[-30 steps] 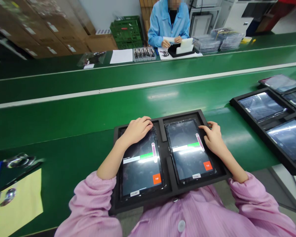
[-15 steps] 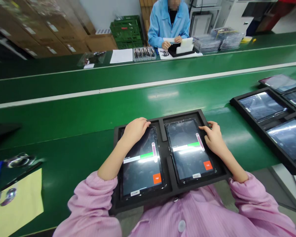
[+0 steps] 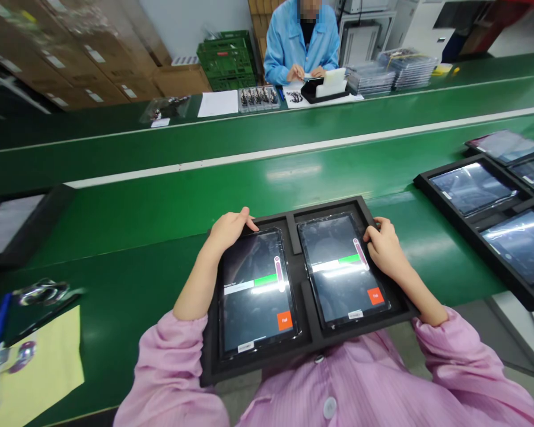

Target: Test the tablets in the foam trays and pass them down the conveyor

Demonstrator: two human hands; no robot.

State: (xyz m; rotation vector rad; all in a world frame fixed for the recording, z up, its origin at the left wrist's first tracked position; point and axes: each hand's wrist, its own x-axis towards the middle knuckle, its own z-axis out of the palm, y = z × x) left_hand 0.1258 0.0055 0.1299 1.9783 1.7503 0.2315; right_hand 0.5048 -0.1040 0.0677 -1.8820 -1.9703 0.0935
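A black foam tray [image 3: 305,308] lies before me at the near edge of the green bench. It holds two tablets side by side, the left tablet [image 3: 253,320] and the right tablet [image 3: 333,237]. Each lit screen shows a green and white bar and an orange "Fail" box. At the tray's far left corner, my left hand [image 3: 229,230] is closed over the rim, one fingertip by the left tablet's top edge. My right hand [image 3: 382,246] curls round the tray's right rim, its bent fingers beside the right tablet. The undersides of both hands are hidden.
More trays with tablets [image 3: 476,190] stand at the right. Another black tray [image 3: 48,219] is at the left, above a yellow sheet [image 3: 48,367], a pen and a cable. A co-worker in blue [image 3: 300,44] sits across the green bench [image 3: 137,207].
My left hand has shifted left, off the left tablet's top toward the corner. My right index finger has drawn back and curled. A tray has come further into view at the left.
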